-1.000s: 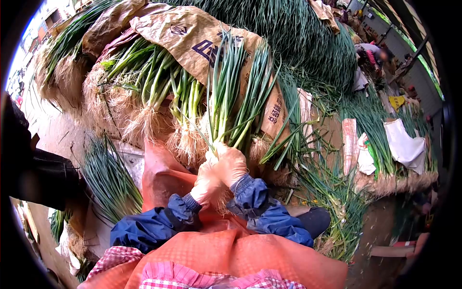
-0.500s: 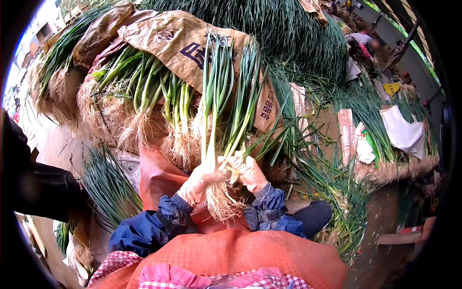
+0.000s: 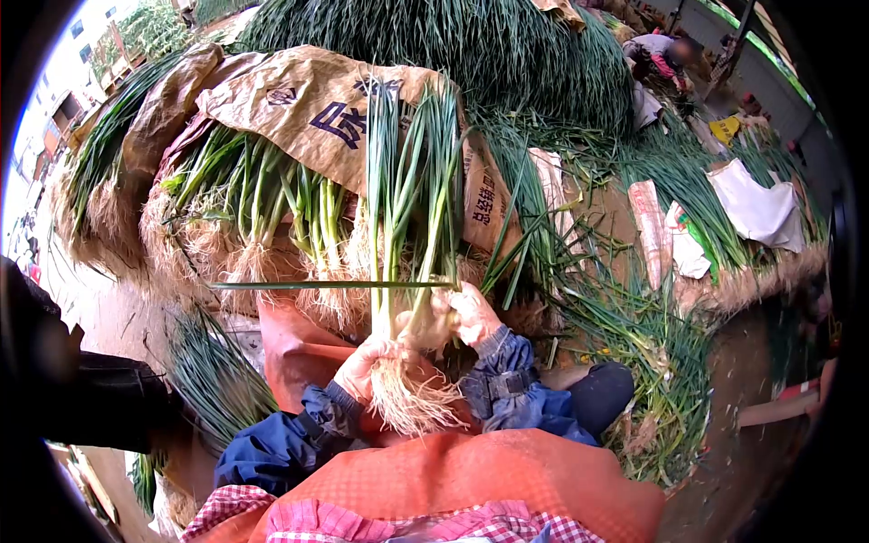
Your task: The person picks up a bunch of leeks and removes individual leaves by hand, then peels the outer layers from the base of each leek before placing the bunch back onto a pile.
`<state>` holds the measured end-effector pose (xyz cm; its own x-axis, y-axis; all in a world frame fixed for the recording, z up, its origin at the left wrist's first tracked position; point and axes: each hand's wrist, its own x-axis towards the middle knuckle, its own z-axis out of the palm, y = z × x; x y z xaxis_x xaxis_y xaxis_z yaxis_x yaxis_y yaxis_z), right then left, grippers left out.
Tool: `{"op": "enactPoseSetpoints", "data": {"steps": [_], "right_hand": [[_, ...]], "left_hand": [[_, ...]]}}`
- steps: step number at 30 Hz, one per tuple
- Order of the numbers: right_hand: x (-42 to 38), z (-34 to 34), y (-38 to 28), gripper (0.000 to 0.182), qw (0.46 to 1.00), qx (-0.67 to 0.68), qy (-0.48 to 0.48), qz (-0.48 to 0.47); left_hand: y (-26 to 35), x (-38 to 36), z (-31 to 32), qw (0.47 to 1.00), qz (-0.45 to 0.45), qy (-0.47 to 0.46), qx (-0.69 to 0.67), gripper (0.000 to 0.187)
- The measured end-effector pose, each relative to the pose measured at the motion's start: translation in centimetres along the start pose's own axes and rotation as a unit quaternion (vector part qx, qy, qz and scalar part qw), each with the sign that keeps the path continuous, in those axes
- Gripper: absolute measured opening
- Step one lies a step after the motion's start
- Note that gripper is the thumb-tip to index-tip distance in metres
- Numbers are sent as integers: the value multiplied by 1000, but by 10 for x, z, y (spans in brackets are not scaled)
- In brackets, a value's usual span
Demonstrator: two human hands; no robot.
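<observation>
My left hand [image 3: 367, 365] is closed around the white lower stalks of a bunch of green onions [image 3: 385, 235], just above their pale roots. The bunch stands upright before me, its leaves pointing away. My right hand [image 3: 474, 315], at the right side of the bunch, is closed at the end of one long green onion leaf [image 3: 317, 285]. That leaf stretches level to the left across the stalks. Some of the right fingertips are blurred. Both hands wear thin, pale gloves.
Rooted onion bundles [image 3: 253, 217] lie behind the hands, partly under a printed brown sack [image 3: 262, 95]. A tall green onion heap [image 3: 543, 72] rises beyond. Loose leaves [image 3: 634, 362] litter the right side. A person [image 3: 656, 59] bends over at the far right.
A single leaf now lies level across the bunch, with its end at my right hand. My left hand is slightly lower on the stalks. The view has shifted a little.
</observation>
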<state>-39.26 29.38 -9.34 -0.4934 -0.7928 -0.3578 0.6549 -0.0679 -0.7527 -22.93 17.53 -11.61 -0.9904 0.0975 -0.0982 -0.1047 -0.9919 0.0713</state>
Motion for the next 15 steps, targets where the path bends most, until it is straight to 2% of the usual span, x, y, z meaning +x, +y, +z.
{"op": "enactPoseSetpoints", "data": {"steps": [1, 3, 4, 5, 6, 7, 9, 11, 12, 13, 14, 15], "right_hand": [[19, 1, 3, 5, 999, 24, 29, -6], [52, 3, 3, 3, 1000, -5, 13, 1], [58, 10, 11, 3, 997, -48, 45, -50], [62, 15, 20, 3, 988, -93, 79, -100], [60, 19, 24, 6, 977, -159, 119, -82], [59, 17, 32, 8, 986, -116, 102, -61], [36, 18, 42, 9, 985, -42, 160, -37], [3, 3, 54, 9, 991, -51, 119, -14], [4, -12, 76, 9, 992, -1, 107, -68], [-13, 1, 46, 12, 987, -67, 136, -56], [0, 0, 52, 15, 974, -87, 153, -145], [11, -3, 48, 16, 970, -105, 151, -162]], "left_hand": [[-1, 0, 3, 994, -17, 42, 101, 61], [-7, 3, 11, 964, 40, 112, 239, 56], [0, 8, -4, 915, 75, 155, 365, 44], [1, 6, -16, 882, 71, 208, 418, 33], [-2, 10, -9, 879, 85, 228, 411, 29], [-6, 14, -1, 874, 98, 247, 407, 24], [-11, 20, 19, 918, 133, 249, 278, 31], [-7, 14, 28, 917, 102, 268, 278, 30], [-2, 14, -2, 911, 128, 277, 277, 32], [-4, 12, 2, 924, 98, 278, 244, 33], [-7, 15, -1, 925, 85, 279, 244, 33], [-8, 21, -1, 925, 78, 275, 251, 33]]}}
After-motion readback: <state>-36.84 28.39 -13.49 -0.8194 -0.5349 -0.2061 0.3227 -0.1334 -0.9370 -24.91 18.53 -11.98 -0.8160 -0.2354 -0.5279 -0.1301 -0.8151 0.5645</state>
